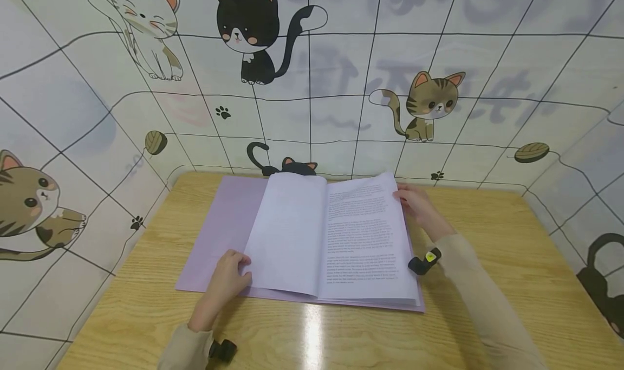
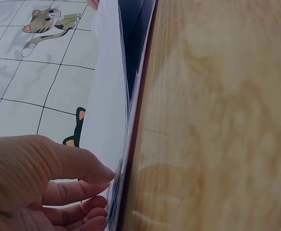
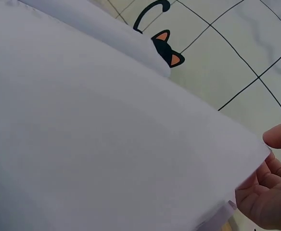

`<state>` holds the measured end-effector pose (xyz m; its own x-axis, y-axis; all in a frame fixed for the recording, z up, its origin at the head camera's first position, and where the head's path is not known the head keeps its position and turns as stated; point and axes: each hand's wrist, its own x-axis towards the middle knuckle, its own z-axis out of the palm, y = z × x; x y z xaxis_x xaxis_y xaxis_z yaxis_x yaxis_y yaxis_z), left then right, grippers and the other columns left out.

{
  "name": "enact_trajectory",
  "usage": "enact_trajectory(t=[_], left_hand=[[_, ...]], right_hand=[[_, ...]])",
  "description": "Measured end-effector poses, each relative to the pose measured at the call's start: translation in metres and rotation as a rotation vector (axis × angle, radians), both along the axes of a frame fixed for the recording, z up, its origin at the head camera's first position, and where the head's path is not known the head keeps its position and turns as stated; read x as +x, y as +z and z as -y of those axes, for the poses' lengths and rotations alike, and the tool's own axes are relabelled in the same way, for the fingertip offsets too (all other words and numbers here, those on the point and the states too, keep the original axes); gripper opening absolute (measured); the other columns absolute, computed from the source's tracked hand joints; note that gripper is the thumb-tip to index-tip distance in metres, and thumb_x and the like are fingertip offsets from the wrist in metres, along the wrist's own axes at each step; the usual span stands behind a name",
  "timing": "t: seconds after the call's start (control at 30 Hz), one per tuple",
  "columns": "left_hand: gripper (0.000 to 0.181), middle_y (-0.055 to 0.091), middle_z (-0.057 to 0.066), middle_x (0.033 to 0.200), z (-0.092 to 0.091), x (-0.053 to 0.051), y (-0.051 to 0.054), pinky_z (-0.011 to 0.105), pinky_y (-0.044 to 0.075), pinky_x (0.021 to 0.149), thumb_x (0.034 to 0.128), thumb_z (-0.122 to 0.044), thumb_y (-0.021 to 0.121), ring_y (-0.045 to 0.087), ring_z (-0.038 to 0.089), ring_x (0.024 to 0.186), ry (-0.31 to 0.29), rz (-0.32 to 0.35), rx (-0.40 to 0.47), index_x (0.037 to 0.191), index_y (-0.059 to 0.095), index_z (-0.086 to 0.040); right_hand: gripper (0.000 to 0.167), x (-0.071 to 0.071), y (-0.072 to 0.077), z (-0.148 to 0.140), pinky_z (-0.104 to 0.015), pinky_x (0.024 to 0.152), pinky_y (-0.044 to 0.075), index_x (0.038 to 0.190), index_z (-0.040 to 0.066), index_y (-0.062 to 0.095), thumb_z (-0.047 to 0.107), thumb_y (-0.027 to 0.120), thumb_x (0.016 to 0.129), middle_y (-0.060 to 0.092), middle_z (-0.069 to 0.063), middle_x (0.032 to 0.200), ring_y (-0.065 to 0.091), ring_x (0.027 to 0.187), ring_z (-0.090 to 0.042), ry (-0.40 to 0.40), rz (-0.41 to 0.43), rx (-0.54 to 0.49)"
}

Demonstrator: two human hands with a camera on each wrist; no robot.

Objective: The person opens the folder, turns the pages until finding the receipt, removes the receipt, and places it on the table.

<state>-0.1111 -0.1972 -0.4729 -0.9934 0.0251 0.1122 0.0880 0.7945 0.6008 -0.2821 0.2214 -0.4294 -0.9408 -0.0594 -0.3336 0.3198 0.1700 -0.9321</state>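
We have the book open on the desk, between its left and right edges and near its far edge. Our right hand pinches the right-hand page near its far right corner. Our left hand bends at the left-hand page's near left corner; whether it pinches, we cannot tell. We judge this a page turn beginning; next we should swing that page leftward over the spine, keeping the corner pinched.
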Motion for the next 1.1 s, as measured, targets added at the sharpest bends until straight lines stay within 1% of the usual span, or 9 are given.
enact_trajectory(t=[0.23, 0.37, 0.53, 0.73, 0.83, 0.97, 1.1], left_hand=[[0.017, 0.057, 0.016, 0.090, -0.001, 0.001, 0.004, 0.046, 0.047, 0.078, 0.0682, 0.006, 0.067, 0.055, 0.032, 0.086, 0.000, 0.019, -0.009, 0.085, 0.064, 0.007], [0.018, 0.057, 0.016, 0.091, -0.001, 0.001, 0.005, 0.046, 0.047, 0.079, 0.0687, 0.005, 0.067, 0.055, 0.032, 0.087, 0.003, 0.029, -0.013, 0.086, 0.064, 0.007], [0.018, 0.057, 0.016, 0.090, -0.001, 0.001, 0.004, 0.046, 0.047, 0.079, 0.0682, 0.005, 0.067, 0.055, 0.033, 0.086, 0.005, 0.026, -0.017, 0.086, 0.064, 0.007], [0.017, 0.056, 0.016, 0.090, -0.001, 0.001, 0.003, 0.047, 0.047, 0.078, 0.0686, 0.005, 0.067, 0.055, 0.032, 0.086, 0.009, 0.027, -0.012, 0.086, 0.064, 0.007], [0.017, 0.056, 0.016, 0.090, -0.001, 0.000, 0.001, 0.046, 0.048, 0.078, 0.0684, 0.005, 0.067, 0.055, 0.031, 0.085, 0.010, 0.022, -0.009, 0.085, 0.064, 0.007], [0.018, 0.057, 0.015, 0.090, -0.001, -0.001, -0.002, 0.045, 0.048, 0.078, 0.0685, 0.004, 0.068, 0.055, 0.031, 0.085, 0.015, 0.022, -0.007, 0.086, 0.064, 0.007], [0.020, 0.057, 0.015, 0.089, 0.000, -0.001, -0.004, 0.046, 0.048, 0.078, 0.0682, 0.004, 0.068, 0.055, 0.031, 0.085, 0.016, 0.013, -0.005, 0.087, 0.064, 0.007]], right_hand=[[0.052, 0.010, 0.007, 0.002, -0.018, 0.073, 0.047, 0.142, -0.007, 0.028, 0.008, 0.046, 0.095, 0.057, 0.006, 0.094, 0.055, 0.082, -0.005, 0.050, -0.027, -0.113], [0.053, 0.015, 0.012, 0.004, -0.019, 0.071, 0.047, 0.141, -0.010, 0.026, 0.005, 0.046, 0.095, 0.060, 0.007, 0.091, 0.057, 0.079, -0.006, 0.070, -0.040, -0.169], [0.052, 0.022, 0.019, 0.006, -0.020, 0.070, 0.048, 0.140, -0.010, 0.026, 0.005, 0.046, 0.095, 0.063, 0.006, 0.090, 0.059, 0.077, -0.007, 0.095, -0.046, -0.203], [0.044, 0.031, 0.021, 0.010, -0.022, 0.069, 0.050, 0.136, -0.008, 0.035, 0.005, 0.047, 0.095, 0.066, 0.004, 0.093, 0.062, 0.079, -0.010, 0.146, -0.047, -0.266], [0.041, 0.036, 0.021, 0.012, -0.024, 0.072, 0.050, 0.133, -0.007, 0.037, 0.007, 0.048, 0.095, 0.066, 0.003, 0.094, 0.063, 0.081, -0.012, 0.181, -0.053, -0.269], [0.045, 0.041, 0.022, 0.016, -0.026, 0.074, 0.050, 0.136, -0.008, 0.033, 0.009, 0.046, 0.096, 0.066, 0.002, 0.097, 0.064, 0.084, -0.013, 0.216, -0.063, -0.257], [0.049, 0.046, 0.025, 0.021, -0.027, 0.075, 0.051, 0.140, -0.005, 0.031, 0.011, 0.046, 0.097, 0.066, 0.002, 0.099, 0.064, 0.086, -0.014, 0.235, -0.058, -0.249]])
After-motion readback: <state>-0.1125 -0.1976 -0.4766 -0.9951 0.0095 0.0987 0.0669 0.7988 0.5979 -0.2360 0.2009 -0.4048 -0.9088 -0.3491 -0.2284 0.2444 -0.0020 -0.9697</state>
